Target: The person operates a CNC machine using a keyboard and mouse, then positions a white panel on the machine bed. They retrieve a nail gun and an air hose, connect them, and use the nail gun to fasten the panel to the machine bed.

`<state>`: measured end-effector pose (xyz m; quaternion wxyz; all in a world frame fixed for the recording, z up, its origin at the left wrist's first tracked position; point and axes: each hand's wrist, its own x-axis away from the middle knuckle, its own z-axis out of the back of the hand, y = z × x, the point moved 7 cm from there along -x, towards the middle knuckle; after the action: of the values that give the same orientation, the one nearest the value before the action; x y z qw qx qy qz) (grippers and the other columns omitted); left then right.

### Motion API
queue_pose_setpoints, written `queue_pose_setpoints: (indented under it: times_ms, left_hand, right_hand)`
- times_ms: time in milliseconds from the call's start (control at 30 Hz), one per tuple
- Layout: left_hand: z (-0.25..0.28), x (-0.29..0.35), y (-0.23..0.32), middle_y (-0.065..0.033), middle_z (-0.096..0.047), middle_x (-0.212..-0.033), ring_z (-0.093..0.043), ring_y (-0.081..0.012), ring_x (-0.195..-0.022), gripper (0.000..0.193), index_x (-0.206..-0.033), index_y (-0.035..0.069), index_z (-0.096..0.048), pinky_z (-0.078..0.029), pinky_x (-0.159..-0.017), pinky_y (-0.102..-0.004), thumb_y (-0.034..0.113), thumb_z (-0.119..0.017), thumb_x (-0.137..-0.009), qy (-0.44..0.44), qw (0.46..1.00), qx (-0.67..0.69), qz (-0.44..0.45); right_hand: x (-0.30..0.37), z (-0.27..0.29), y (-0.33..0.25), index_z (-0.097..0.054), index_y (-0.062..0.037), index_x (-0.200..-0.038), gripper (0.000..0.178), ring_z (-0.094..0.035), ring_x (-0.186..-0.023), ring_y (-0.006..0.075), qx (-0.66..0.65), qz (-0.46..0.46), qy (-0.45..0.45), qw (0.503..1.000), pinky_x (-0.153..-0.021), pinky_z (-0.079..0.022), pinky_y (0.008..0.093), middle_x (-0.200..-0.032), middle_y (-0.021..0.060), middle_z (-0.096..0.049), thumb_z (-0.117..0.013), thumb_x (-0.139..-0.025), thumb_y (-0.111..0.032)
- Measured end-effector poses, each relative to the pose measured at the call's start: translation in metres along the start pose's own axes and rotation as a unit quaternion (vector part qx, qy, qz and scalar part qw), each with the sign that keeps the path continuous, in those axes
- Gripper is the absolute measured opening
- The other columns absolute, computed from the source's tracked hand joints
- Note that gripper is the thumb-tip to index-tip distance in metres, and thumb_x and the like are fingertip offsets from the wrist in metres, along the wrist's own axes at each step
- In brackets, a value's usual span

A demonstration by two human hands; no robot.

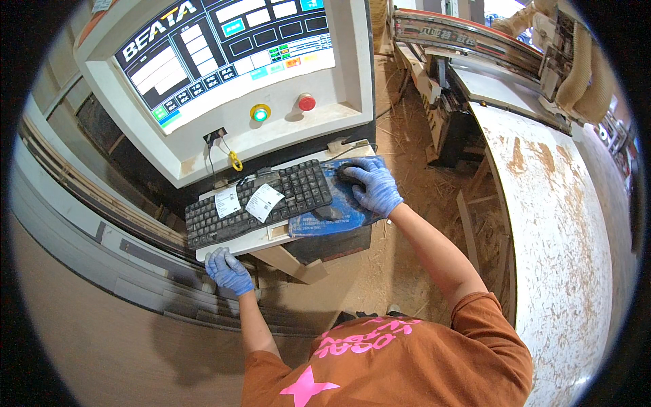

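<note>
My right hand (377, 188), in a blue-grey glove, is closed over a black computer mouse (347, 172), mostly covered by the fingers. The mouse sits on a worn blue mouse pad (324, 220). Left of it, a dusty black keyboard (298, 190) lies on a pale shelf (262, 239), with two white paper labels (264, 203) across its keys. At the shelf's near left corner, my left hand (228, 271), gloved alike, has its fingers bent against the edge. Above the keyboard is a lit control screen (227, 51) in a pale housing.
A glowing green button (260, 113) and a red mushroom button (306, 102) sit below the screen, near a hanging yellow tag (235, 161). On the right stands a long machine bed (549, 203) strewn with wood dust. Stacked boards (102, 261) line the left.
</note>
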<state>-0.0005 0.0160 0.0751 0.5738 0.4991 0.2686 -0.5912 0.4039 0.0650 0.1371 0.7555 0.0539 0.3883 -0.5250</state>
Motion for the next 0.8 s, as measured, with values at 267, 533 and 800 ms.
queue_pose_setpoints:
  times_ms: [267, 533, 800]
  left_hand:
    - [-0.004, 0.001, 0.001, -0.0139, -0.064, -0.097, -0.056, -0.0313, -0.098, 0.035, -0.089, 0.001, -0.065, -0.041, -0.093, -0.0452, 0.028, -0.044, -0.098, -0.01, 0.999, 0.017, -0.03]
    - [-0.007, 0.002, 0.005, -0.0157, -0.065, -0.094, -0.059, -0.0332, -0.089, 0.031, -0.085, 0.0, -0.062, -0.044, -0.089, -0.0454, 0.023, -0.044, -0.097, 0.008, 0.999, 0.008, -0.048]
    - [-0.004, 0.001, 0.004, -0.0146, -0.065, -0.096, -0.057, -0.0333, -0.094, 0.029, -0.087, 0.0, -0.062, -0.044, -0.09, -0.0457, 0.022, -0.046, -0.097, -0.005, 0.999, 0.016, -0.03]
  right_hand:
    - [0.002, -0.002, 0.009, -0.067, -0.0174, -0.099, 0.034, -0.053, -0.105, 0.0344, -0.035, 0.05, 0.067, 0.996, -0.093, -0.039, 0.0479, -0.109, 0.0096, -0.06, -0.067, -0.065, -0.016]
    - [0.005, 0.005, 0.009, -0.066, -0.0136, -0.104, 0.04, -0.052, -0.109, 0.0342, -0.014, 0.044, 0.037, 0.998, -0.097, -0.041, 0.0438, -0.116, 0.0107, -0.059, -0.067, -0.065, -0.009]
    - [0.005, 0.009, 0.003, -0.068, -0.0158, -0.1, 0.034, -0.055, -0.104, 0.0332, -0.019, 0.054, 0.072, 0.996, -0.092, -0.041, 0.0444, -0.11, 0.0095, -0.061, -0.068, -0.065, -0.015]
